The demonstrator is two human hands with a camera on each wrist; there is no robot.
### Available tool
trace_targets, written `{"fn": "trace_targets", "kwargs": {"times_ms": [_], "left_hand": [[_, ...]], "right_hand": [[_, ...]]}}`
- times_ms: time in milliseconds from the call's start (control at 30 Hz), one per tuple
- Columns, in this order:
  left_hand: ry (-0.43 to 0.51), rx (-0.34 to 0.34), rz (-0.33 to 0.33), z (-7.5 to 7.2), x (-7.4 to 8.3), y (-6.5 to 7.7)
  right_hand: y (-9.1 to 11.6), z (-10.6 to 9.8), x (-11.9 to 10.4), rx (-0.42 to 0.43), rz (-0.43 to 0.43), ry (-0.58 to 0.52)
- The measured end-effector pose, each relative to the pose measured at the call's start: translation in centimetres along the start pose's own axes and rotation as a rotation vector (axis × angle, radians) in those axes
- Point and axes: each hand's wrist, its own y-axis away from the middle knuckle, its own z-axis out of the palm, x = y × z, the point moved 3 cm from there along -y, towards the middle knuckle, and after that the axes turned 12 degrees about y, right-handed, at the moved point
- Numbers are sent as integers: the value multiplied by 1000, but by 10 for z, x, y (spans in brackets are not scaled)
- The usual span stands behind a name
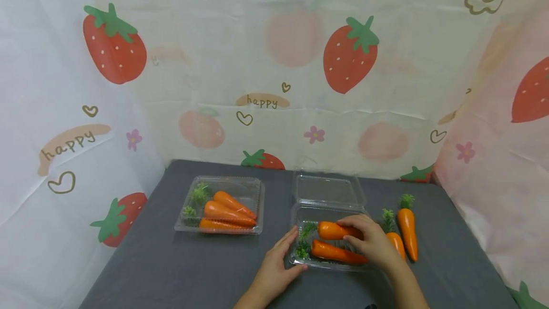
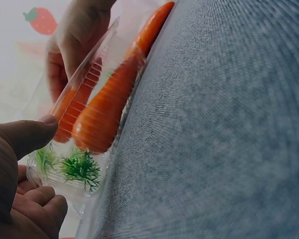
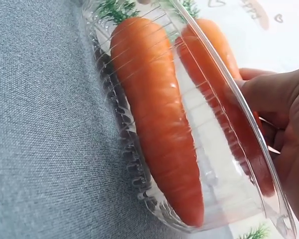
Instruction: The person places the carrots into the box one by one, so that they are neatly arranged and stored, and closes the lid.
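Note:
An open clear plastic container (image 1: 330,267) lies on the grey table, its lid (image 1: 323,190) folded back behind it. In it are two orange carrots with green leafy tops. My right hand (image 1: 372,238) grips the farther carrot (image 1: 329,231) near its tapered end, thumb on the near side and fingers on the far side. The nearer carrot (image 3: 152,114) lies along the front wall. At the container's left end, my left hand (image 1: 276,267) holds the corner. In the left wrist view, its thumb (image 2: 32,133) is at the rim and its fingers curl beside the end wall.
To the left stands a closed clear container (image 1: 258,194) with several carrots (image 1: 227,213) inside. Two loose carrots lie right of my right hand, one (image 1: 409,232) farther out and one (image 1: 395,241) partly hidden by it. A strawberry-print curtain (image 1: 257,70) surrounds the table.

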Motion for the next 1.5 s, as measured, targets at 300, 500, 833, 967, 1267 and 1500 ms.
{"fn": "trace_targets", "kwargs": {"times_ms": [300,500,833,967,1267,1500], "left_hand": [[8,-3,2,0,0,0],[0,-2,-3,0,0,0],[1,4,5,0,1,0],[5,5,4,-1,2,0],[2,8,-1,-1,2,0],[9,-5,-15,0,1,0]], "right_hand": [[-8,8,-2,-46,0,33],[-13,14,0,-52,-6,50],[-18,22,2,-88,-17,79],[-20,24,2,-96,-34,100],[-24,28,3,-175,-29,109],[-23,28,4,-233,-14,59]]}}
